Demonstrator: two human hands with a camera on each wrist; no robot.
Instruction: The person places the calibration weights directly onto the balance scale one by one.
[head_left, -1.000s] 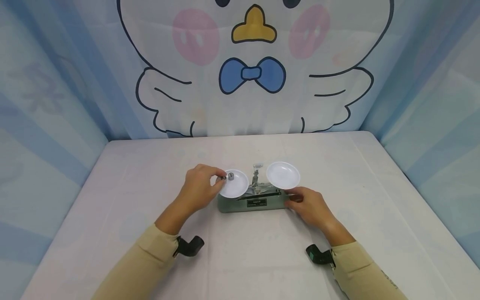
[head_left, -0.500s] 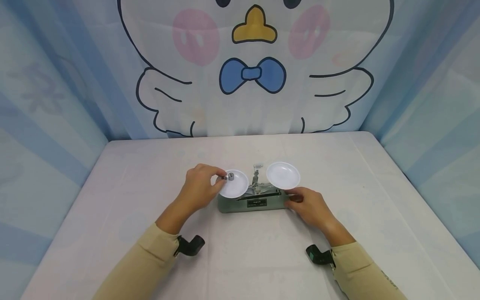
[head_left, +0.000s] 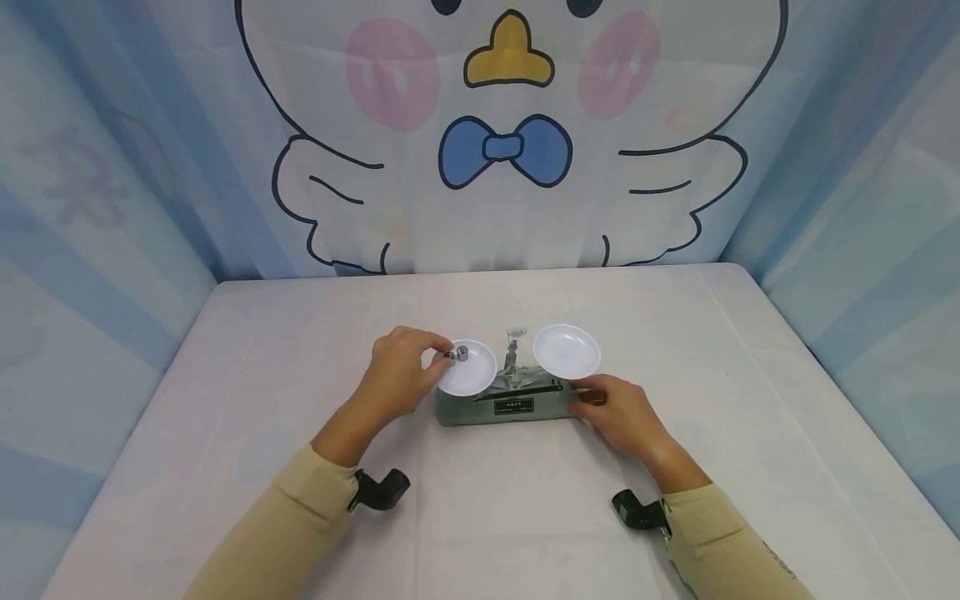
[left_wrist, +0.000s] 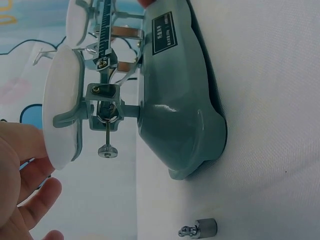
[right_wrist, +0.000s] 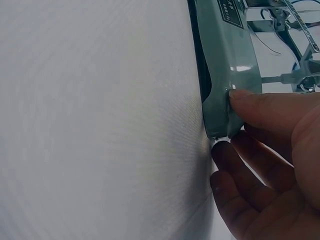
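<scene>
A green balance scale (head_left: 468,410) with two white pans stands on the table. At its left pan (head_left: 477,377), my left hand (head_left: 401,371) pinches a small metal weight (head_left: 450,356) between thumb and fingertip. Another metal weight (head_left: 462,353) sits on that pan, close against the pinched one. The left wrist view has these fingertips hidden behind the pan. My right hand (head_left: 617,410) grips the right end of the scale's base, its thumb (right_wrist: 250,104) on the front face and the other fingers around the end. The right pan (head_left: 567,351) holds nothing.
In the left wrist view, a knobbed metal weight (left_wrist: 206,228) stands on the table (left_wrist: 270,150) past the scale's left end. A printed curtain (head_left: 502,217) rises behind the table's back edge.
My left fingers have shifted the pinched weight very slightly rightward, toward the weight on the pan. The right hand and the scale have stayed in place.
</scene>
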